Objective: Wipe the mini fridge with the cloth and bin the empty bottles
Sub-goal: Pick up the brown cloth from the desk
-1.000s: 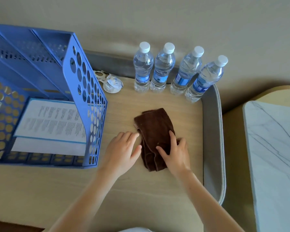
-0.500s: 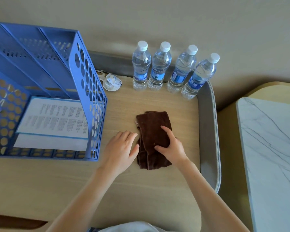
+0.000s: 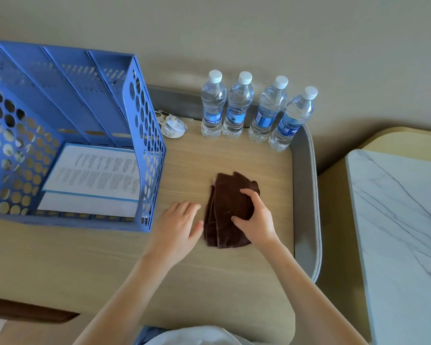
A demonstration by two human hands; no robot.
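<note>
At far left a blue plastic file rack (image 3: 139, 145) was noted, rigid, its side walls perforated with round holes, its dividers slanted toward the wall. A printed white sheet (image 3: 92, 178) was seen lying flat in its rightmost bay. Just behind the rack's right corner a small round white item (image 3: 173, 125) was recorded; its kind could not be told. The left hand (image 3: 177, 227) was laid flat on the wood-grain top (image 3: 234, 282), fingers straight and together, nothing held, thumb just beside the cloth's left edge. The cloth (image 3: 224, 210), dark brown, napped and folded into a layered strip, was found on the top right of centre. Its long axis ran from the near edge toward the wall, the far end tipped slightly right. It was gripped at mid-length by the right hand (image 3: 256, 220), fingers curled over the upper face and thumb pressed in from the near side. Four clear ribbed bottles (image 3: 238, 108), white-capped and blue-labelled, were stood upright in a close row along the back; their fill could not be judged. Bare top was left between cloth and bottles and on the near side. A raised grey rim (image 3: 305, 195) with a rounded corner bounded the right edge, near the cloth. Beyond it, a white veined marble slab (image 3: 396, 220) was noted.
</note>
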